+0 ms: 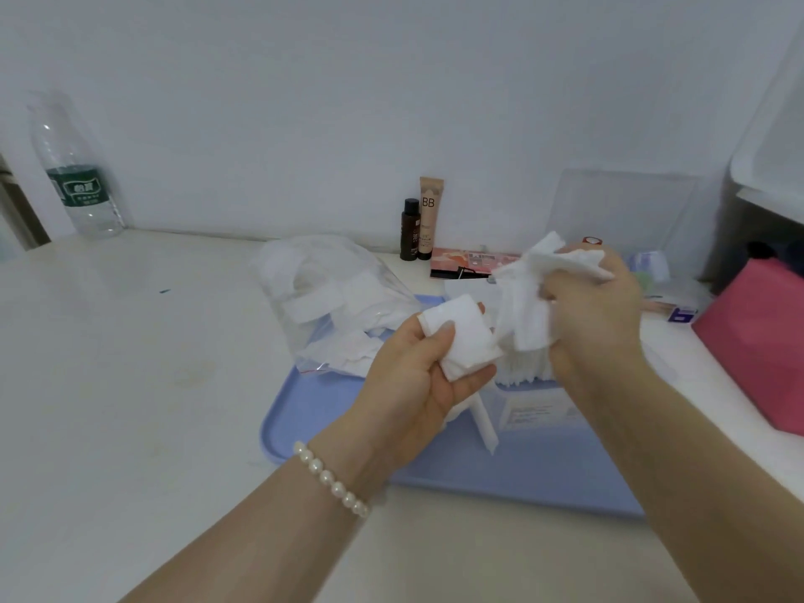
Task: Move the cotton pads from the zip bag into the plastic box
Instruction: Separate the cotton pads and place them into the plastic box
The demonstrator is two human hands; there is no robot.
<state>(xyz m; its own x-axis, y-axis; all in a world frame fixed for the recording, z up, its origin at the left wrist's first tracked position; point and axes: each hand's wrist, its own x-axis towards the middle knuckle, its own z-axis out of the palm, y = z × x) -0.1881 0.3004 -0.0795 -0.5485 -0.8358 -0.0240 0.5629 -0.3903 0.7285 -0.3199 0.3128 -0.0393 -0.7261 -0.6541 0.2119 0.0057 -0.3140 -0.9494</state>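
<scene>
Head view: left hand (417,376) grasps a few cotton pads (463,337); right hand (596,306) clutches a bunch (535,293) above the plastic box (535,411) on the blue tray (339,424).

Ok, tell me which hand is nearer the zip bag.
Left. The left hand, holding a cotton pad, sits right beside the zip bag; the right hand is farther right, above the plastic box.

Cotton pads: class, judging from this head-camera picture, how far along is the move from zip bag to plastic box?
Partly done. A stack of pads already stands in the plastic box on the blue tray. In hand: the left hand grips a few pads, the right hand a bunch. Left: many pads remain in the zip bag.
</scene>
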